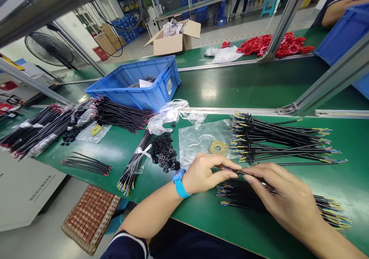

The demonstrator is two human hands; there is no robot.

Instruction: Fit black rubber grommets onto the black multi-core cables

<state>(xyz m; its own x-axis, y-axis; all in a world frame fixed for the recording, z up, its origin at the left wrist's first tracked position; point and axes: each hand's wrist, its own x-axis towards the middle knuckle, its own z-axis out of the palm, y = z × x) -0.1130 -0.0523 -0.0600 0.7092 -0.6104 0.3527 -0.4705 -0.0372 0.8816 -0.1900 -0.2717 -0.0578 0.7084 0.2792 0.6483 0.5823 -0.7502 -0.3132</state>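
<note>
Both hands' fingers pinch black cable — no readable writing

Your left hand carries a bright blue rubber wristband at the wrist. Your right hand wears nothing. A dark navy short sleeve with white piping covers your left upper arm.

I count 2 hands, left & right. 1 blue bin near me, 1 cardboard box, 1 fan, 1 wristband. Approx 6 cable bundles; 1 pile of black grommets.
</note>
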